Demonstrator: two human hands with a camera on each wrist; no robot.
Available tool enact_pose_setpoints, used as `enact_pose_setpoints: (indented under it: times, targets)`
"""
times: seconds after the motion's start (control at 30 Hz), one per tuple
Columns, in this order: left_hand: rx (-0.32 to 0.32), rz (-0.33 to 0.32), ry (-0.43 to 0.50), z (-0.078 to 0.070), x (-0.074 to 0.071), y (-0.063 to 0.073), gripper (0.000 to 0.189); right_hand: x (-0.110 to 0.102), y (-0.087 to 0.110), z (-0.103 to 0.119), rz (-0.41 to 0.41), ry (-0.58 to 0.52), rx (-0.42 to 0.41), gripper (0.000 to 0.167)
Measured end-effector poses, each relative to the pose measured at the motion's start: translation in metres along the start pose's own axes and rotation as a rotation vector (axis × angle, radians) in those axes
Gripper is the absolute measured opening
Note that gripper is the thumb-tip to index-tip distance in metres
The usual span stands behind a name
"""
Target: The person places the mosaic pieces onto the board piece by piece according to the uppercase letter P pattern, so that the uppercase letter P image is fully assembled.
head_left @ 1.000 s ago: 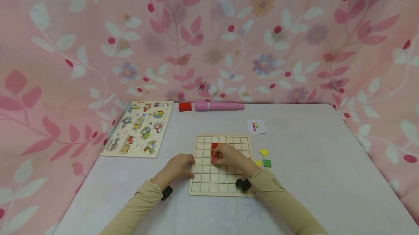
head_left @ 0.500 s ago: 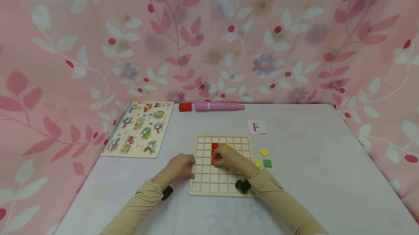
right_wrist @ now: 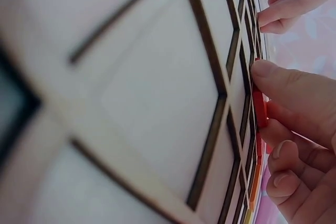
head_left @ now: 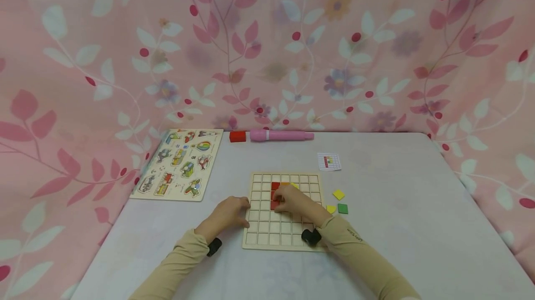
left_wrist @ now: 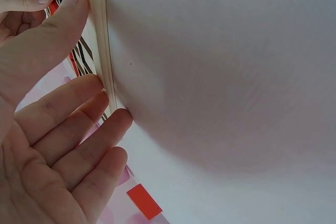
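Observation:
A pale wooden grid board [head_left: 262, 226] lies in the middle of the table. Red tiles run down one of its columns, with an orange tile [head_left: 284, 184] and a partly covered yellow tile [head_left: 294, 185] beside the top one. My right hand [head_left: 297, 201] pinches the lowest red tile [right_wrist: 259, 107] between thumb and fingertips, right at the board's squares. At the left side of the board, my left hand [head_left: 227, 215] touches the edge with thumb and fingers loosely extended, as the left wrist view shows. The right hand covers several squares.
Two loose yellow tiles, one of them the far one [head_left: 338, 194], and a green tile [head_left: 342, 208] lie right of the board. Behind them is a pattern card [head_left: 329, 161]. A picture puzzle [head_left: 175, 170], red block [head_left: 238, 136] and pink pen-shaped object [head_left: 281, 135] sit further back.
Over the last second my right hand has shifted slightly toward me on the board, so the yellow tile shows past it. My left hand has stayed at the board's edge.

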State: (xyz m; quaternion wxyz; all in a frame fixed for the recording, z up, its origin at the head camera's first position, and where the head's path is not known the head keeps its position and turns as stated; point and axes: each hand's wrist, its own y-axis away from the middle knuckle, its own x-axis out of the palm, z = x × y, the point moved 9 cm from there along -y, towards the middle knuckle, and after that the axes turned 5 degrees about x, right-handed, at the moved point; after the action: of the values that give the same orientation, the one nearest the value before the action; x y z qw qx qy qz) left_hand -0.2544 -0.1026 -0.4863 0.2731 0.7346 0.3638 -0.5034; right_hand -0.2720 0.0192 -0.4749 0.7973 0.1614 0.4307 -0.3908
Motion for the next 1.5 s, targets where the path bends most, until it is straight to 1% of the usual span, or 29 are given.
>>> enact_pose_setpoints:
  times: [0.17,0.37,0.47,0.6,0.77,1.0,1.13,1.27,1.37,1.5]
  targets:
    - [0.009,-0.006,-0.001,-0.001,-0.003,0.000,0.050,0.000,-0.002,-0.001,0.002,-0.007,0.017,0.020]
    - [0.000,-0.002,0.013,-0.003,-0.004,0.001,0.050,0.000,0.000,-0.001,0.023,-0.015,0.046,0.020]
    - [-0.001,-0.004,0.014,-0.004,-0.004,0.002,0.049,-0.006,0.002,0.003,0.009,-0.030,0.028,0.019]
    - [0.001,-0.013,0.009,-0.004,-0.005,0.003,0.049,-0.019,0.011,0.008,-0.026,-0.063,0.005,0.016]
    - [0.012,-0.015,0.006,-0.005,-0.006,0.004,0.048,-0.032,0.029,0.006,-0.052,-0.059,0.005,0.014]
    - [0.021,-0.021,-0.015,-0.004,-0.005,0.004,0.048,-0.057,0.056,0.003,-0.118,-0.055,0.005,0.020]
    - [0.034,-0.025,-0.018,-0.005,-0.003,0.002,0.048,-0.073,0.078,-0.005,-0.154,-0.055,0.015,0.022]
    - [0.044,-0.024,-0.021,-0.004,-0.001,0.002,0.048,-0.089,0.101,-0.016,-0.192,-0.022,0.055,0.022]
    - [0.041,-0.029,-0.022,-0.003,0.000,0.003,0.048,-0.091,0.117,-0.026,-0.176,-0.017,0.100,0.022]
    - [0.044,-0.037,-0.020,-0.002,-0.002,0.004,0.049,-0.083,0.135,-0.042,-0.120,-0.040,0.178,0.019]
